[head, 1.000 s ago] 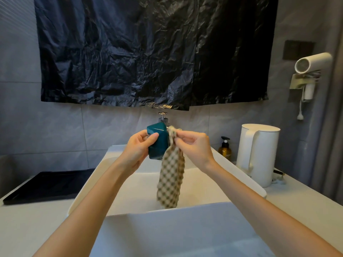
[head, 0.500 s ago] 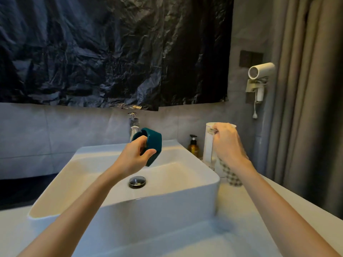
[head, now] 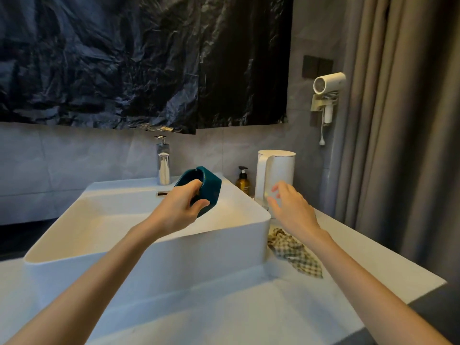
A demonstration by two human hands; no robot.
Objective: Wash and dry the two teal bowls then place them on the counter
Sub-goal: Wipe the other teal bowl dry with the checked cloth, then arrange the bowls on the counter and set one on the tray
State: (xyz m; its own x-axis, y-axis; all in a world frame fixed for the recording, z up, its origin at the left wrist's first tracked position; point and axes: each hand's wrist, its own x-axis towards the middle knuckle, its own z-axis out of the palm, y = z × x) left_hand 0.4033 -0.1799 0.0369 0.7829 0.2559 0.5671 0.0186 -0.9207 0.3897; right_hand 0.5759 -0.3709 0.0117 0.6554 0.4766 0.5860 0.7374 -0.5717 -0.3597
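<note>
My left hand (head: pixel 180 206) grips a teal bowl (head: pixel 207 188) by its rim, tilted on its side above the right part of the white sink basin (head: pixel 149 247). My right hand (head: pixel 290 209) hovers with fingers spread and holds nothing, above the counter (head: pixel 249 314) to the right of the sink. The checked cloth (head: pixel 295 253) lies crumpled on the counter beside the basin, just under my right wrist. I see only one teal bowl.
A chrome tap (head: pixel 163 163) stands behind the basin. A brown pump bottle (head: pixel 242 181) and a white kettle (head: pixel 275 176) stand at the back right. A hair dryer (head: pixel 327 92) hangs on the wall beside a grey curtain (head: pixel 403 120).
My right hand carried the checked cloth away from the bowl to the right and let it go on the counter. My left hand kept the bowl over the sink. The view swung right.
</note>
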